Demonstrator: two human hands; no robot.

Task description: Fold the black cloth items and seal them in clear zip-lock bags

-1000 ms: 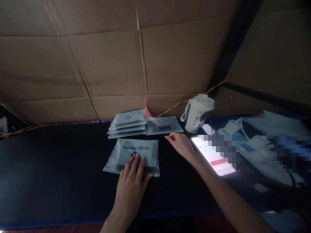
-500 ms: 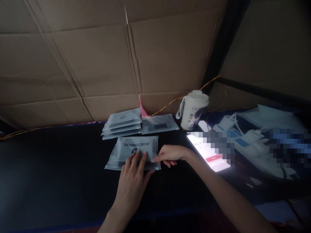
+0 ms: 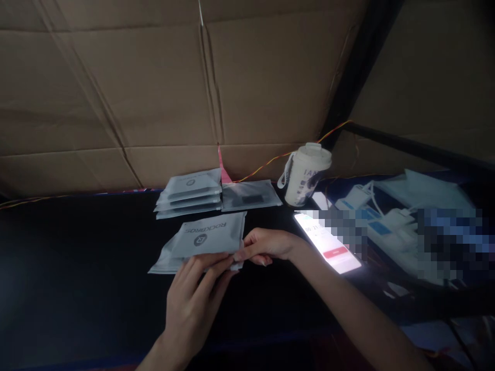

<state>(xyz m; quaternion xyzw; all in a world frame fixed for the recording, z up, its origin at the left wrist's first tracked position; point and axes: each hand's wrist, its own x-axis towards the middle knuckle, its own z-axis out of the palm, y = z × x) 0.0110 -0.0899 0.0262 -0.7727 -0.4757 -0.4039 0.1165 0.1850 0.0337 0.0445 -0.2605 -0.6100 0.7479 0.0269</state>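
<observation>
A frosted zip bag (image 3: 211,234) printed ROCKBROS with a round logo lies on the black table in front of me, apparently with another bag under it. My left hand (image 3: 195,288) grips its front edge, fingers on top and thumb below. At the front right corner, my right hand (image 3: 268,245) pinches the bag's edge between thumb and curled fingers. The zip slider there is mostly hidden by fingertips. Behind lies a stack of several similar bags (image 3: 189,188). Beside that stack rests a flat zip bag (image 3: 251,196) with a dark rectangle showing.
A lidded white cup (image 3: 308,175) with a strap stands at the back right. In front of it lies a lit phone (image 3: 328,245). White chargers and cables (image 3: 386,216) crowd the right side. A cardboard wall (image 3: 162,93) closes off the back; a thin yellow-red wire (image 3: 266,166) runs along it.
My left hand has slid from the bag's top to its front edge and now grips it. The bag has tilted and shifted slightly left. My right hand stays at the corner.
</observation>
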